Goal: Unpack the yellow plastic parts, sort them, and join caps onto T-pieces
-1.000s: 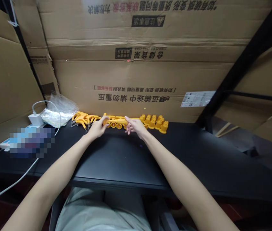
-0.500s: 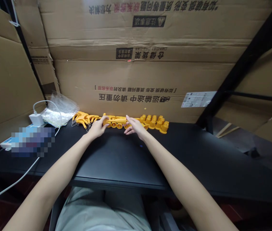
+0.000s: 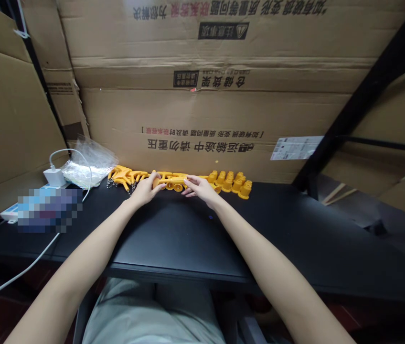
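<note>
My left hand (image 3: pixel 147 188) is closed, with thumb and forefinger around one end of a long yellow plastic part (image 3: pixel 174 179). At the part's other end, my right hand (image 3: pixel 201 188) pinches with thumb and fingers, though the contact is partly hidden. Just beneath and behind it, several yellow round pieces (image 3: pixel 177 187) lie in a row with their hollow ends facing me. Left of my left hand sits a heap of yellow branched plastic parts (image 3: pixel 122 175) with small metal chains (image 3: pixel 111 183). Right of my right hand, several yellow stepped caps (image 3: pixel 244 189) stand upright in rows.
Behind the black table (image 3: pixel 188 248) rises a cardboard wall (image 3: pixel 202 110). Clear plastic bags (image 3: pixel 90 165) lie at the back left, near a white charger (image 3: pixel 55 177) with its cable and a power strip (image 3: pixel 9 212). A black metal post (image 3: pixel 349 100) slants up at the right.
The long yellow part has come slightly down and nearer to me. My right hand's fingers have drawn closer together at its end.
</note>
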### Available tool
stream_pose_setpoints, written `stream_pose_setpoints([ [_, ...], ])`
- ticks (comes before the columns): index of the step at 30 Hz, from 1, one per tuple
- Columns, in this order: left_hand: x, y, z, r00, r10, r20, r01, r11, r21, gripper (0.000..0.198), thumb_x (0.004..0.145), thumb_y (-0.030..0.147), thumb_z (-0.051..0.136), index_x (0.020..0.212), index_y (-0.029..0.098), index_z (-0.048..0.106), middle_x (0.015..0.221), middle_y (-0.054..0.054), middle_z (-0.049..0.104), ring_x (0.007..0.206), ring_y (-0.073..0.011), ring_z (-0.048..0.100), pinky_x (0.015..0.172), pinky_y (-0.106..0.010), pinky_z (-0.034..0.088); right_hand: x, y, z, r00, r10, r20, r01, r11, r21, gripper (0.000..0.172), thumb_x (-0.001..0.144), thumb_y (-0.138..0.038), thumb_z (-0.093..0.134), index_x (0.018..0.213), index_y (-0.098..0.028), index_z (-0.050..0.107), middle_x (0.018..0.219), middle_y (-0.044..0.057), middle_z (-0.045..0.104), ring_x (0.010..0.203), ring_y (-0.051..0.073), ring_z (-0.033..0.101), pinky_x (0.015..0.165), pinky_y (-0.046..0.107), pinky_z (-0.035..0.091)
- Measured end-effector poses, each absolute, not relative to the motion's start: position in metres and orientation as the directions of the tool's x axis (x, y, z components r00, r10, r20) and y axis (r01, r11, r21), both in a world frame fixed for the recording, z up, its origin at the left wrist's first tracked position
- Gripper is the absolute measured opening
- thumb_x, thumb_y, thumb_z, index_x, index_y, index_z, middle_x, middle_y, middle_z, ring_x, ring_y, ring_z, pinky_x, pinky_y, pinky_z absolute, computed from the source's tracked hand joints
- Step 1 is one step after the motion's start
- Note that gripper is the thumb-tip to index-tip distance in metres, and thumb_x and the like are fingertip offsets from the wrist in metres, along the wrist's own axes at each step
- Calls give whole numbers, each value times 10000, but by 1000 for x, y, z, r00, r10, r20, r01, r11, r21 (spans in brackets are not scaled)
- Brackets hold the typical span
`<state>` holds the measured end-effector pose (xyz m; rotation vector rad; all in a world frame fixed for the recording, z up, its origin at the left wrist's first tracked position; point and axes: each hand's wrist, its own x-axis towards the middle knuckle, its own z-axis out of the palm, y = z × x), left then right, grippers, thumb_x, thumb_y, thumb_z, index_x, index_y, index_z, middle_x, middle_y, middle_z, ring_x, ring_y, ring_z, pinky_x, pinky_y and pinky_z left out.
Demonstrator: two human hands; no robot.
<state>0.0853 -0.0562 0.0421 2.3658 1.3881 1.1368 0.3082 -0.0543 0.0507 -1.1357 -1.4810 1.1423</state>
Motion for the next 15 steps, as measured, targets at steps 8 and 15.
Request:
stream_pose_setpoints([
  [8, 82, -55, 40, 294, 808, 511, 678, -553, 484, 238, 892, 376, 504, 1055, 204, 501, 781, -8, 596, 720, -169, 592, 731, -284, 446, 309, -54, 48, -157, 977, 146, 165, 172, -971, 388, 866, -281, 629, 1228, -147, 585, 1174, 141, 659, 614, 103, 682, 590, 240, 597],
  [15, 81, -55, 39, 289, 810, 510, 696, -544, 469, 234, 892, 352, 510, 1068, 198, 500, 767, -9, 585, 743, -180, 600, 749, -300, 458, 307, -56, 50, -149, 976, 156, 141, 178, -974, 349, 838, -253, 659, 1167, -149, 605, 1068, 110, 699, 584, 97, 672, 541, 216, 580],
])
